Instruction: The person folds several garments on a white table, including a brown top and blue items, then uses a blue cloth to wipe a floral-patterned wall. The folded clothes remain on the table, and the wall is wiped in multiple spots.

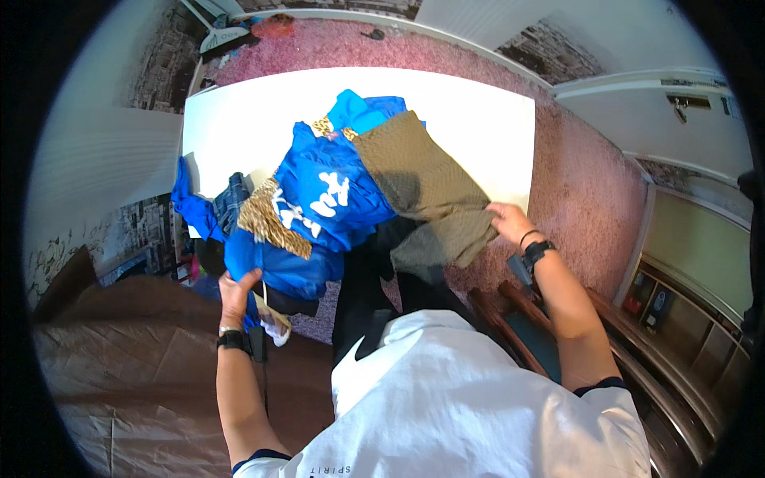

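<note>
A heap of clothes lies on a white table. My left hand [236, 293] grips the edge of a blue garment [293, 269] at the heap's near left. Between finger and thumb, my right hand [511, 222] pinches an olive-brown textured garment [418, 167], which spreads over the right of the heap and hangs past the near edge. In the middle is a bright blue garment with white lettering [334, 179]. A leopard-print cloth [269, 221] lies across its left part, and denim [230, 200] and another blue cloth [200, 209] are farther left. A light blue cloth [352, 113] tops the far side.
The white table [478, 125] stands on a pink carpet [586, 173]. Brown sheeting [137, 370] covers something at lower left. Dark wooden rails [633, 358] and a shelf unit [675, 305] are at right. A dustpan [222, 39] stands at the far left, a door with a handle [680, 110] at upper right.
</note>
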`<state>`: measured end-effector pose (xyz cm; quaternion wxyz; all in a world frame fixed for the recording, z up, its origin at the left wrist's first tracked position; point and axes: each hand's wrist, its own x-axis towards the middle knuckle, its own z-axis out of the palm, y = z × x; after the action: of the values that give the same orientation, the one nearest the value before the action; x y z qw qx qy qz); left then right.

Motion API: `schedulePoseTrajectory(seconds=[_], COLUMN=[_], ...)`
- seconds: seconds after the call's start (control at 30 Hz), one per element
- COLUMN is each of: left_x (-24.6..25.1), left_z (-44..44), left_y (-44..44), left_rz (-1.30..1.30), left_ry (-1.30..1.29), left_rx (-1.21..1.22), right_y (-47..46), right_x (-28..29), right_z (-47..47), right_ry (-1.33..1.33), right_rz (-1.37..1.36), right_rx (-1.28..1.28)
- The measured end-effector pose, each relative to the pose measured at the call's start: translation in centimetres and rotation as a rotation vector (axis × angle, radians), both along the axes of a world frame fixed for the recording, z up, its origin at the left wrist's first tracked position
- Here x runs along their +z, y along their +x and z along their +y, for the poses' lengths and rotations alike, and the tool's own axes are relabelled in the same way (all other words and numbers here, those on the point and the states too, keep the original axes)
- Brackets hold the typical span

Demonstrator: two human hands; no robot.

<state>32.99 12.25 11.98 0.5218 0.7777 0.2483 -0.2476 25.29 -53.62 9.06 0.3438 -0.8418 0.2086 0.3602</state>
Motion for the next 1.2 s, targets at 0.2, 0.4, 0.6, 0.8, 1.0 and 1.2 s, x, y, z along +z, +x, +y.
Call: schedulePoseTrajectory(seconds=[0.2,0.4,0.6,0.8,1.0,1.2], left_x=[-5.7,-9.9,-8.8,-14.0,-18.8,-16.6], left_z=[-5.2,-16.0,-24.1,-32.7,-31.7,-21.6], left_y=[6.7,9.0,9.4,11.2,8.9,2.1], left_rz=[-0.331,-0.396,-0.828,-0.472,-0.178,0.077], left_ry=[0.096,0.976,0.639,0.697,0.709,0.624], left_rx=[0.066,-0.395,-0.977,-1.454,-1.496,-1.404], right_y=[-2.6,-7.6,-11.9,-15.9,-19.0,-16.7], right_x=[1.8,2.4,2.9,1.3,1.7,3.1], right_z=[-4.4,-6.9,-3.9,-3.9,-5.4,-6.3], right_ry=[-0.268,-0.387,-0.385,-0.436,-0.317,-0.276], right_rz=[-0.004,0.138,0.071,-0.066,-0.039,-0.026], right_rx=[-0.105,-0.216,-0.201,-0.118,-0.283,-0.195])
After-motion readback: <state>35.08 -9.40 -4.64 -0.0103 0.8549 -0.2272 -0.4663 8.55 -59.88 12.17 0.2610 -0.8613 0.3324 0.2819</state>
